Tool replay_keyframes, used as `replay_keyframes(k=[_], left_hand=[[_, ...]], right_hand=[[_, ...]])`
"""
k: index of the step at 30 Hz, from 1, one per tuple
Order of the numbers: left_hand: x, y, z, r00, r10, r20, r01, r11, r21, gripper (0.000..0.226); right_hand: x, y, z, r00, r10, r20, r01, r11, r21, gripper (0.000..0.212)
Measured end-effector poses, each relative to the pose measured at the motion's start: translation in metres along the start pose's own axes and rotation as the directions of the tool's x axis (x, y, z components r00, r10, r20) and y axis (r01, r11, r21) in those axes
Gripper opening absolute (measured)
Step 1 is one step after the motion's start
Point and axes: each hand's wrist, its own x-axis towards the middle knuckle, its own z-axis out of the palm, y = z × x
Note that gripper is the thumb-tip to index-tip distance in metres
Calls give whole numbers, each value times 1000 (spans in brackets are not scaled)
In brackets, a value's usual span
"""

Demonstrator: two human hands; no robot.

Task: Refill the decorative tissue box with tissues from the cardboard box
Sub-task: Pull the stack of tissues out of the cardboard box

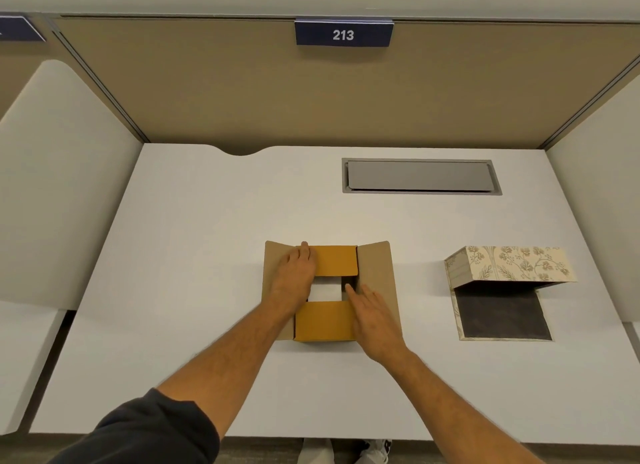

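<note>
I see one cardboard box (330, 292) at the middle of the white desk (194, 255), near its front edge, with four flaps in view: two brown side flaps spread outward and two orange inner flaps, one far and one near, lying across the top. Between the orange flaps a square gap shows one white block of tissues (325, 292) inside. My left hand (294, 280) lies flat and open on the left side flap, fingers stretched toward the far edge, gripping nothing. My right hand (372, 320) is open too, palm against the right side flap, fingertips at the edge of the gap, closed on nothing. Well apart to the right stands one decorative tissue box (512, 264) with a leafy floral print, its patterned shell tilted up at the far side and its dark-lined base (502, 313) lying flat in front of it. Farther back I count one grey cable hatch (420, 176) set into the desk, and on the tan partition (207, 82) one blue sign (343, 34) reading 213.
</note>
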Motion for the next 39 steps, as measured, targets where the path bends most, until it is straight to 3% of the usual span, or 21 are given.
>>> replay_keyframes(k=[5, 7, 12, 18, 22, 29, 33, 36, 39], left_hand=[[5, 4, -22, 999, -44, 32, 47, 995, -88, 31], [11, 0, -34, 997, -74, 26, 76, 991, -109, 23], [27, -11, -46, 976, -207, -69, 171, 922, -348, 33], [39, -15, -47, 880, -421, -220, 223, 775, -591, 23], [41, -14, -44, 909, -372, -190, 209, 799, -563, 18], [19, 7, -24, 972, -231, -47, 169, 825, -539, 41], [-8, 34, -7, 979, -197, 59, 179, 679, -712, 61], [-21, 49, 17, 947, -260, 190, 305, 537, -786, 82], [-27, 57, 37, 897, -351, 270, 392, 344, -853, 81]], right_hand=[[-10, -11, -20, 998, 48, -39, -36, 964, 265, 51], [-15, -17, -30, 998, 64, -23, -54, 947, 316, 40], [-18, -25, -35, 992, 52, 112, -89, 931, 355, 27], [-15, -18, -23, 938, 47, 344, -113, 978, 174, 29], [-13, -17, -14, 903, 65, 425, -122, 986, 109, 40], [3, -15, -6, 890, 163, 426, -236, 964, 124, 58], [22, -19, 6, 886, 275, 373, -365, 910, 197, 65], [34, -21, 13, 878, 322, 355, -437, 842, 317, 71], [43, -19, 21, 852, 385, 355, -513, 747, 423, 61]])
